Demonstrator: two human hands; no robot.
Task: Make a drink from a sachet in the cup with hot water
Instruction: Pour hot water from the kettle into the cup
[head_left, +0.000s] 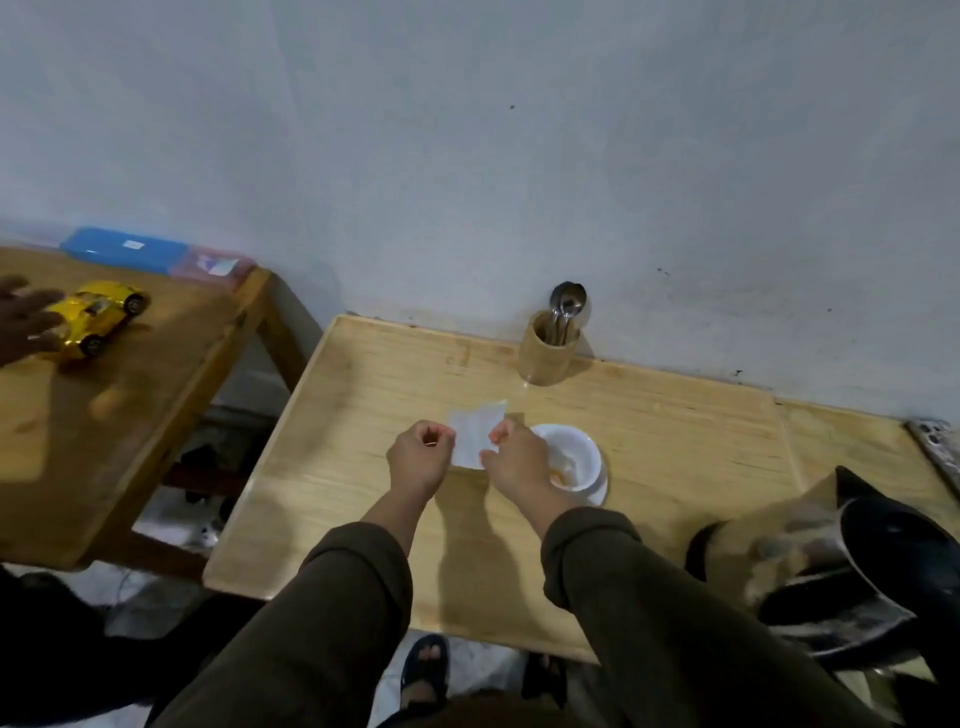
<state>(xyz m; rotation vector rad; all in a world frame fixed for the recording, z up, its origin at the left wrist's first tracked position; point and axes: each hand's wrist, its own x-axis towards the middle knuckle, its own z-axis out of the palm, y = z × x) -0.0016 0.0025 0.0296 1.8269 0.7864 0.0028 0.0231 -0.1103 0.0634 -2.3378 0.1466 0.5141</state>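
A pale white sachet (475, 431) is held above the wooden table (363, 415), between my two hands. My left hand (420, 457) pinches its left edge and my right hand (511, 454) pinches its right edge. Just right of my right hand stands a white cup (574, 457) on a white saucer (597, 491), with some orange-brown matter at its bottom. A steel kettle with a black lid and handle (852, 566) sits at the table's right front.
A wooden holder (545, 353) with metal spoons (566, 306) stands by the wall. A second table on the left carries a yellow toy car (98, 317) and a blue box (124, 249); another person's hand (23, 322) reaches near the car.
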